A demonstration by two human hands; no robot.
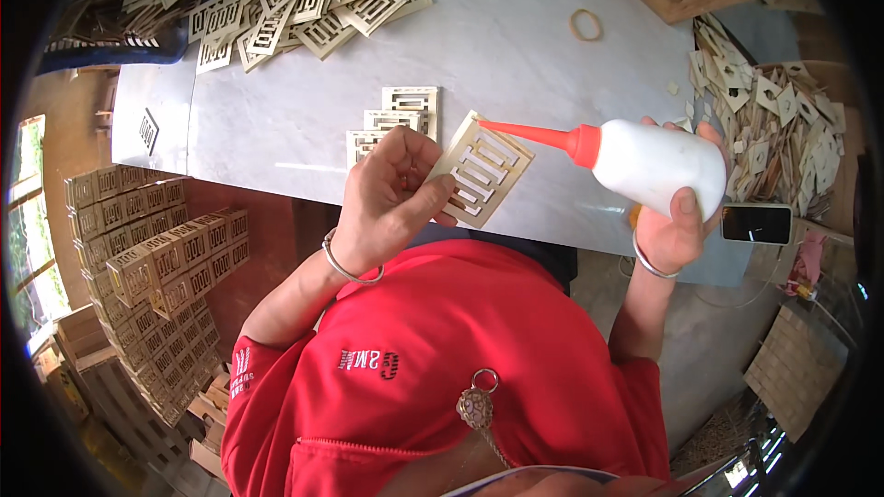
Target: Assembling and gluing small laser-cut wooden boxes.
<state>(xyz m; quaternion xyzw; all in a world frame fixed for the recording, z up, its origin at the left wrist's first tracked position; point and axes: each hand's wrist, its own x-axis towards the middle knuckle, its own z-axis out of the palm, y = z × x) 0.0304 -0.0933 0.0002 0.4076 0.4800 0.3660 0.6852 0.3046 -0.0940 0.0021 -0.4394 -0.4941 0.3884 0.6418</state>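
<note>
In my left hand (396, 189) is a thin wooden panel (486, 170) with cut-out slots, pinched at its left edge and tilted above the table's front edge. My right hand (677, 230) grips a white squeeze bottle (658, 166) with a long red nozzle (539, 135). The bottle lies nearly level, and its nozzle tip meets the panel's upper edge. Whether any liquid comes out is too small to tell. Just beyond my left hand, a few similar slotted panels (412, 99) overlap on the table, partly hidden by my fingers.
Loose slotted panels (322, 0) heap at the back left, beside a dark blue basket (110, 53). Small wooden pieces (773, 101) pile at the right, near a phone (757, 223). A rubber band (586, 25) lies on the grey table (497, 46). Stacked wooden boxes (152, 267) stand left.
</note>
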